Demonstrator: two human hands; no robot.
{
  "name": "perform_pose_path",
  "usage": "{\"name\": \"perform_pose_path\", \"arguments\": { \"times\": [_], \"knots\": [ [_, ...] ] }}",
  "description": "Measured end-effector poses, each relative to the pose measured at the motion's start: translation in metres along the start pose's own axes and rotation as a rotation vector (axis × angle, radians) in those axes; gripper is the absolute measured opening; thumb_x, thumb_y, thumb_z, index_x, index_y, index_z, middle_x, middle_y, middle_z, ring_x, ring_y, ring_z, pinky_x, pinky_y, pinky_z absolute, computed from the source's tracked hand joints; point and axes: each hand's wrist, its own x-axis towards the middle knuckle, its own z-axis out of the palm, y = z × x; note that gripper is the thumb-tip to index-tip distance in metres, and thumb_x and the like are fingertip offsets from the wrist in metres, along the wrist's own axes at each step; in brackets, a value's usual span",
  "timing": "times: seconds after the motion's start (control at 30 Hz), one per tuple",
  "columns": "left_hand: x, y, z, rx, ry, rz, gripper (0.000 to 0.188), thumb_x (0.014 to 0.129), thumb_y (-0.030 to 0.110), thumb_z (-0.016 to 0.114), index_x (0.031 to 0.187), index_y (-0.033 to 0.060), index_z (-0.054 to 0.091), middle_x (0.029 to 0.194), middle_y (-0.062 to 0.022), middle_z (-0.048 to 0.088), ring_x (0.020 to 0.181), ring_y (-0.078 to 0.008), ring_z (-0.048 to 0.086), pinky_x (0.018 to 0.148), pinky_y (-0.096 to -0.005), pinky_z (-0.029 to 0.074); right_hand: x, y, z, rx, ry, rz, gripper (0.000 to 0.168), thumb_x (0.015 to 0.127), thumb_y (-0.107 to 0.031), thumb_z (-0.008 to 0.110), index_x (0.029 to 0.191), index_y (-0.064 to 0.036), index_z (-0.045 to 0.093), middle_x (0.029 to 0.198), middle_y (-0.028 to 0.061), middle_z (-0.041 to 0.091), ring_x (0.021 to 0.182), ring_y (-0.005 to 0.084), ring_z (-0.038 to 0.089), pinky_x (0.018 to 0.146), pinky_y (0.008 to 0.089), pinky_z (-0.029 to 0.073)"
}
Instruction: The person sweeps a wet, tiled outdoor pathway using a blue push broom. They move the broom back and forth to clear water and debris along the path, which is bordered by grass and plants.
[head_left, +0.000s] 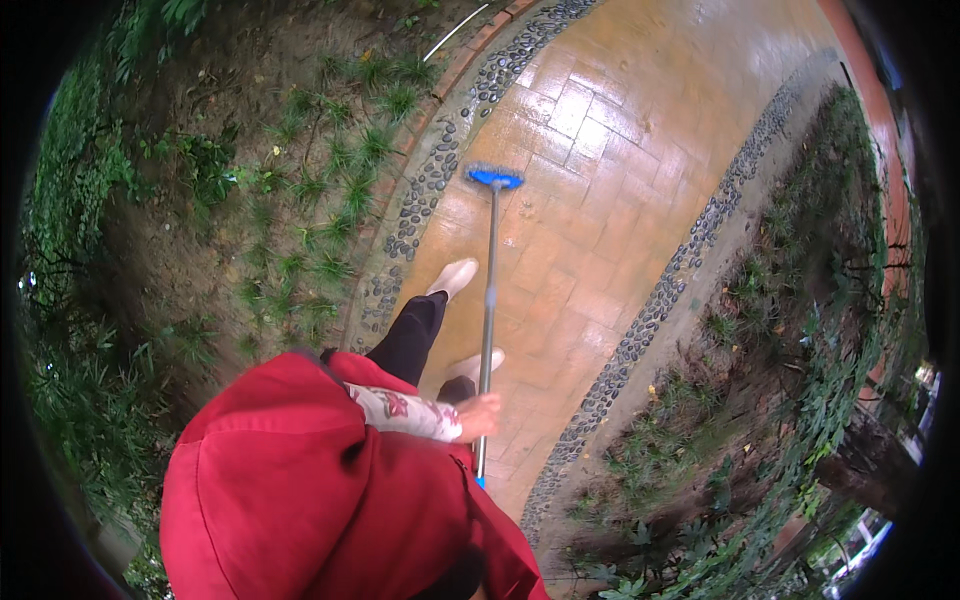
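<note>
My left hand, below a floral sleeve cuff, is closed around the metal pole of a long-handled floor brush. The blue brush head, with greyish bristles, rests on the wet paved path near its left pebble border. A blue part of the handle shows just below my hand, and the rest of the pole is hidden by the red garment. My right hand is out of view. Two light-coloured shoes stand on the path, one forward at the left, the other partly behind the pole.
Bands of dark pebbles edge the wet, shiny paving on both sides. Left of it runs a brick curb, with grass tufts and soil beyond and a thin white rod. Plants and a tree trunk stand at the right.
</note>
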Motion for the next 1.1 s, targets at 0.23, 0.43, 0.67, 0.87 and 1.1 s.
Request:
{"name": "perform_pose_path", "arguments": {
  "times": [0.23, 0.43, 0.67, 0.87, 1.1],
  "knots": [
    [0.048, -0.113, -0.046, 0.261, -0.113, -0.034, 0.012, 0.060, 0.022, 0.054, 0.051, 0.0157, 0.051, 0.057, -0.0023, 0.050, 0.066, -0.0192, 0.048, 0.065, -0.0329, 0.035, 0.042, -0.079, 0.045, 0.140, 0.087, 0.291, 0.042, 0.089, -0.023, 0.043, 0.129, -0.014, 0.035, 0.056, -0.0012, 0.044, 0.038, 0.0055, 0.036, 0.031, 0.0192, 0.029],
    [0.003, -0.044, -0.021, 0.217, -0.164, -0.034, 0.008, 0.052, 0.018, 0.060, 0.048, 0.0162, 0.053, 0.052, -0.0011, 0.048, 0.068, -0.0173, 0.046, 0.068, -0.0322, 0.032, 0.010, -0.059, 0.049, -0.128, 0.074, 0.121, 0.040, 0.090, -0.022, 0.042, 0.128, -0.014, 0.036, 0.056, -0.0020, 0.043, 0.038, 0.0056, 0.036, 0.032, 0.0187, 0.029],
    [0.033, -0.131, -0.052, 0.234, -0.230, 0.029, 0.006, 0.053, 0.017, 0.057, 0.048, 0.0150, 0.053, 0.051, -0.0041, 0.051, 0.058, -0.0217, 0.048, 0.059, -0.0339, 0.035, 0.044, -0.072, 0.060, 0.009, 0.042, 0.197, 0.042, 0.090, -0.023, 0.042, 0.129, -0.013, 0.034, 0.056, -0.0024, 0.043, 0.039, 0.0059, 0.036, 0.032, 0.0192, 0.030],
    [0.050, -0.186, -0.097, 0.043, -0.172, 0.164, 0.015, 0.052, 0.026, 0.059, 0.059, 0.0139, 0.054, 0.049, -0.0038, 0.048, 0.056, -0.0236, 0.046, 0.062, -0.0352, 0.034, 0.038, -0.104, 0.073, -0.002, 0.056, 0.216, 0.042, 0.089, -0.026, 0.043, 0.128, -0.012, 0.034, 0.052, -0.0017, 0.042, 0.036, 0.0059, 0.036, 0.032, 0.0179, 0.029],
    [0.045, -0.141, -0.056, 0.160, -0.357, 0.153, 0.014, 0.054, 0.026, 0.060, 0.048, 0.0132, 0.057, 0.050, -0.0038, 0.053, 0.055, -0.0196, 0.052, 0.061, -0.0301, 0.038, 0.031, -0.094, 0.045, -0.061, 0.150, 0.204, 0.040, 0.089, -0.026, 0.044, 0.126, -0.011, 0.036, 0.053, -0.0020, 0.043, 0.036, 0.0055, 0.036, 0.032, 0.0176, 0.029]
  ]
}}
